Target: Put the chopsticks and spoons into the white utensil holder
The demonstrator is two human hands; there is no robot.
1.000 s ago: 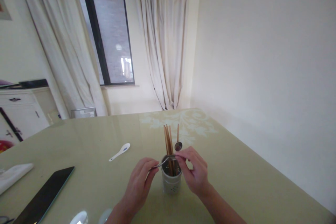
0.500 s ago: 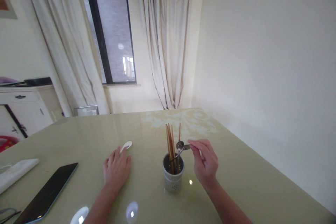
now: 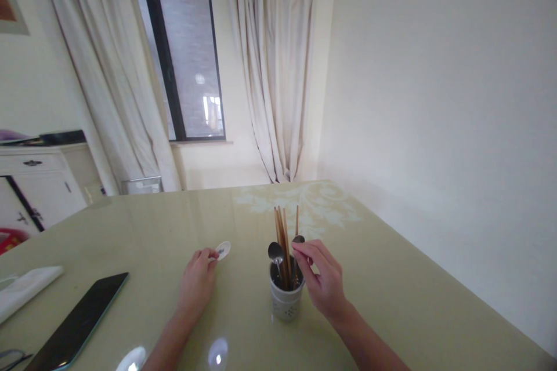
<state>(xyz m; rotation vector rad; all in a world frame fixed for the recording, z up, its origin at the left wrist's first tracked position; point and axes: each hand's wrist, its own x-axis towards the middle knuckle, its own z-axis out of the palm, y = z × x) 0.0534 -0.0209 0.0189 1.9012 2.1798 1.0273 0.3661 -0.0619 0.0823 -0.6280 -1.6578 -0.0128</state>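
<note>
My left hand (image 3: 201,275) is closed in a pinch on the handle end of a white spoon (image 3: 223,250), whose oval bowl points away to the right, low over the table. A pale grey utensil cup (image 3: 286,304) with a pattern of small marks stands upright between my hands. It holds several wooden chopsticks (image 3: 281,235) and a metal spoon (image 3: 275,252) leaning at its left side. My right hand (image 3: 322,275) is at the cup's right rim, thumb and forefinger pinched at a second metal spoon (image 3: 298,239), partly hidden behind the fingertips.
A dark tablet-like device (image 3: 82,319) lies on the glossy table (image 3: 243,208) at the left, beside a white object (image 3: 28,290). Part of a cable (image 3: 15,355) shows at the lower left edge. A wall (image 3: 435,127) borders the table's right side.
My left hand has pinched the white spoon and shifted it slightly right. My right hand has moved left to the cup. One metal spoon now leans at the cup's left side.
</note>
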